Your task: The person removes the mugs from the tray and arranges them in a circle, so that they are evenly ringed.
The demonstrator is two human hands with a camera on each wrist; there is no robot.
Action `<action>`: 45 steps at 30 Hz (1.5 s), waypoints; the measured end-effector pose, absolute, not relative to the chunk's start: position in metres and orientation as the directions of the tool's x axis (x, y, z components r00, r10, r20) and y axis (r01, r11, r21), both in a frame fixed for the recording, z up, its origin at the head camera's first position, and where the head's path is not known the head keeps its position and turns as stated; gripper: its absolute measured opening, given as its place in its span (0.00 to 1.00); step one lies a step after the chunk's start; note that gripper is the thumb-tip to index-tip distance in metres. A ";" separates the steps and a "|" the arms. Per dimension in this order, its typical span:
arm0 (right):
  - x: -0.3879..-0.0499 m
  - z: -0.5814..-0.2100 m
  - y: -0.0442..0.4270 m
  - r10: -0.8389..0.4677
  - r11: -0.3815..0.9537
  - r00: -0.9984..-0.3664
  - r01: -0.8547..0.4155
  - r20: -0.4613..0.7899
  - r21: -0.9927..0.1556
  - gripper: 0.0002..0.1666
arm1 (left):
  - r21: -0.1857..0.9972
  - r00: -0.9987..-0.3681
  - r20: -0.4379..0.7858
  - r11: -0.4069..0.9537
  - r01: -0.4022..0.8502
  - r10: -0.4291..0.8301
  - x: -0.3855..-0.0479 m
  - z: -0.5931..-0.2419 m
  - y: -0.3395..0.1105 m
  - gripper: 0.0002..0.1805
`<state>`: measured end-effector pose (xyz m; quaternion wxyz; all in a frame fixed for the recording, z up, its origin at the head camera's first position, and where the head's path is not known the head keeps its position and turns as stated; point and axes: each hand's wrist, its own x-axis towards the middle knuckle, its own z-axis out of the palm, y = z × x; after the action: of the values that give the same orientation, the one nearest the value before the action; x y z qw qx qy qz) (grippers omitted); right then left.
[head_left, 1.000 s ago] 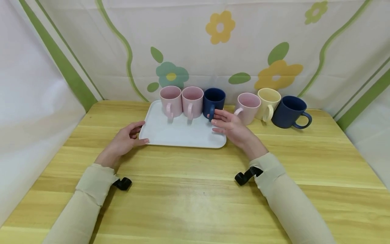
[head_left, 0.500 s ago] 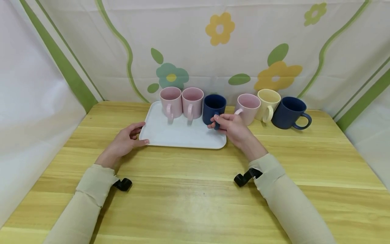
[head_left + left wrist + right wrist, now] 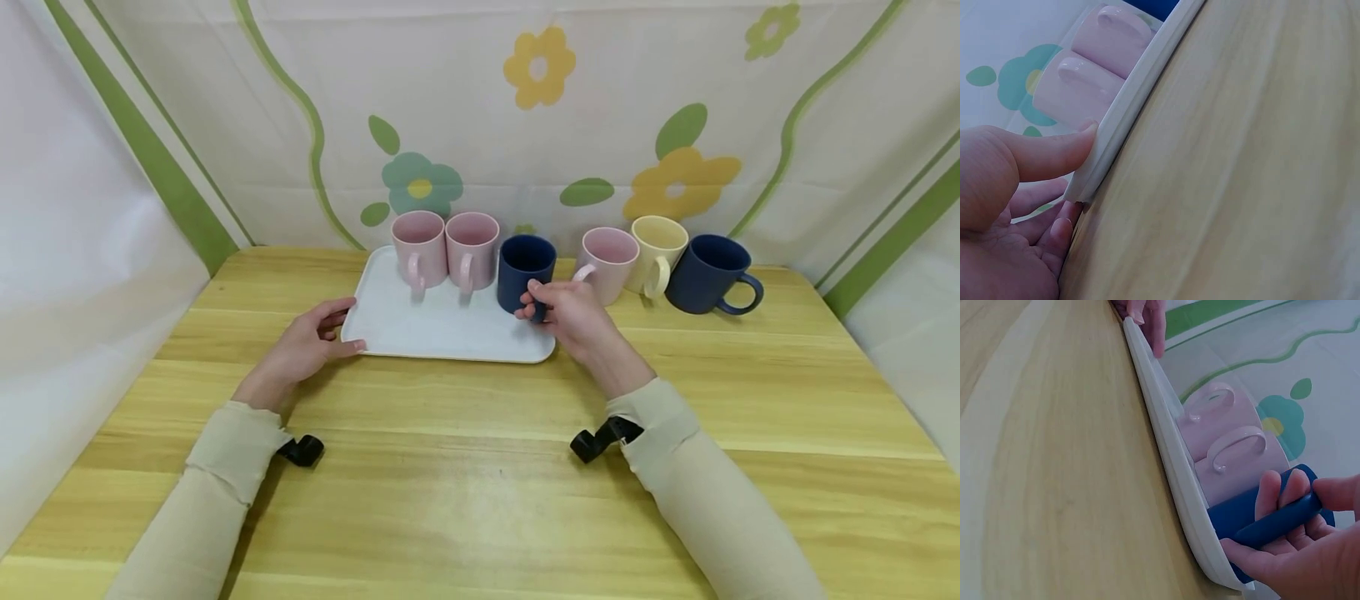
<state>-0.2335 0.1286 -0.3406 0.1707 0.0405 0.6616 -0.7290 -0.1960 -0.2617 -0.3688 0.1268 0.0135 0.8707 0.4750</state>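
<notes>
A white tray lies on the table. Two pink mugs stand side by side at its back left, handles facing the front. My left hand holds the tray's front-left corner; in the left wrist view its thumb lies on the rim and the fingers are at the outer side. A dark blue mug stands upright at the tray's right end. My right hand grips this mug by its handle, with fingers curled through it in the right wrist view.
Right of the tray, on the wooden table, stand another pink mug, a yellow mug and a second dark blue mug, close together. A flowered cloth hangs right behind the table's back edge.
My right hand has curled its fingers round the blue mug's handle. That mug has come slightly forward, out of line with the two pink mugs. The left hand has stayed at the tray corner.
</notes>
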 end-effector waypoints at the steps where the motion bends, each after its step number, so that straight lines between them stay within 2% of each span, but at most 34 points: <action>1: -0.233 -0.339 0.128 -0.196 -0.066 -0.937 0.306 -0.288 -0.950 0.14 | 0.831 -0.968 -0.206 0.548 -0.095 0.146 -0.196 -0.369 -0.262 0.48; 13: -0.225 -0.335 0.131 -0.185 -0.115 -0.938 0.317 -0.293 -0.942 0.10 | 0.838 -0.968 -0.204 0.538 -0.096 0.145 -0.196 -0.370 -0.262 0.48; 19: -0.220 -0.330 0.130 -0.203 -0.081 -0.940 0.297 -0.276 -0.951 0.14 | 0.835 -0.969 -0.203 0.543 -0.096 0.141 -0.196 -0.371 -0.262 0.47; 33: -0.207 -0.306 0.137 -0.199 -0.057 -0.958 0.221 -0.206 -0.974 0.14 | 0.835 -0.969 -0.197 0.543 -0.088 0.146 -0.197 -0.371 -0.263 0.47; 39: -0.199 -0.298 0.144 -0.195 -0.107 -0.961 0.222 -0.198 -0.969 0.13 | 0.831 -0.968 -0.204 0.549 -0.092 0.146 -0.195 -0.369 -0.263 0.47; 45: -0.191 -0.288 0.154 -0.183 -0.158 -0.972 0.175 -0.145 -0.972 0.16 | 0.835 -0.969 -0.193 0.544 -0.080 0.154 -0.196 -0.370 -0.262 0.47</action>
<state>-0.1910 0.1540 -0.2875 0.1176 -0.0032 0.6382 -0.7608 -0.1964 -0.2620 -0.3704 0.1225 0.0213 0.8700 0.4771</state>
